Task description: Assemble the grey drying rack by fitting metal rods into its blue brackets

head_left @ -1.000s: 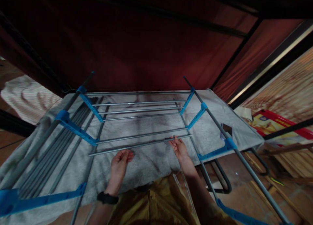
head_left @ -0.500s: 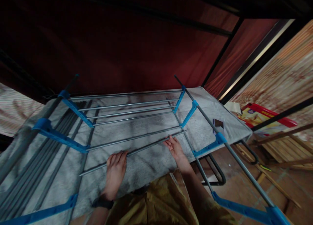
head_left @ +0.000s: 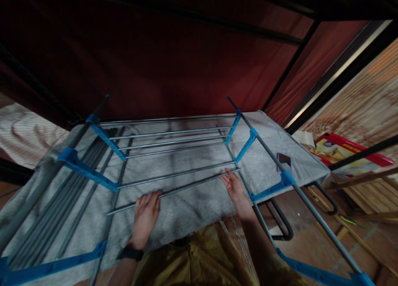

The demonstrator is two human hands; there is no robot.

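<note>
A loose grey metal tube lies across the front of a rack frame, held at both sides. My left hand, with a dark band on the wrist, is closed over the tube left of its middle. My right hand pinches it close to its right end. Just beyond runs a parallel crossbar, fitted between blue plastic brackets. The left blue bracket and the right blue bracket join the side poles. More crossbars span the far section.
Several loose grey tubes lie bundled at the left on a grey cloth-covered surface. A phone rests at the right. Beyond it are a red and yellow box and wooden slats. Dark red fabric hangs behind.
My right hand has slid rightward along the tube towards its end. The left hand keeps its grip. The whole view has shifted slightly.
</note>
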